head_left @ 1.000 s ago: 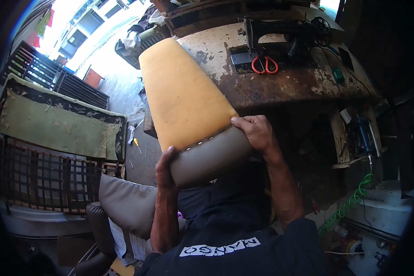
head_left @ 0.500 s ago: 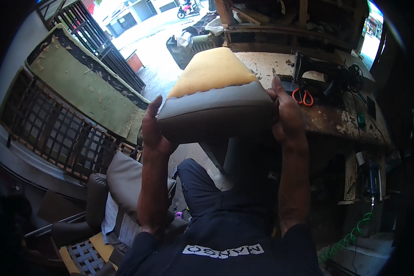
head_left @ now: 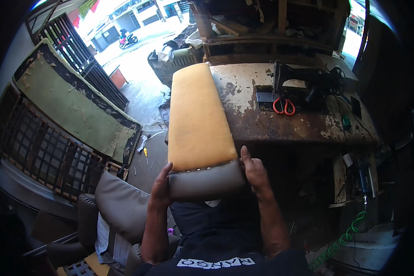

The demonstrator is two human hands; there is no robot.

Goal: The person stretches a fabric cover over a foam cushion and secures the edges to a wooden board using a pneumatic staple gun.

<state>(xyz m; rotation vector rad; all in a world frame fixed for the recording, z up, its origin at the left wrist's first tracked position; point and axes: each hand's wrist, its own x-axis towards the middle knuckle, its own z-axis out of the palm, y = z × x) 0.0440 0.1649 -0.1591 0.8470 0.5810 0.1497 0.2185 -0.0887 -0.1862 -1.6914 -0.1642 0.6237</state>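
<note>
Foam cushion [head_left: 198, 115] held upright over lap, grey cover [head_left: 207, 181] gathered at its lower end. Left hand [head_left: 160, 184] and right hand [head_left: 254, 172] clamped on cover's sides. Risk: uneven pulling, likely skewing cover or tearing foam edge.

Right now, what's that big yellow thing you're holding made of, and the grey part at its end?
The yellow cushion looks like bare foam: matte, soft-edged, evenly yellow. The grey cover at its near end looks like vinyl or leather, smooth with a slight sheen and a stitched seam; which one is hard to tell. The left hand and right hand grip that end.
</note>
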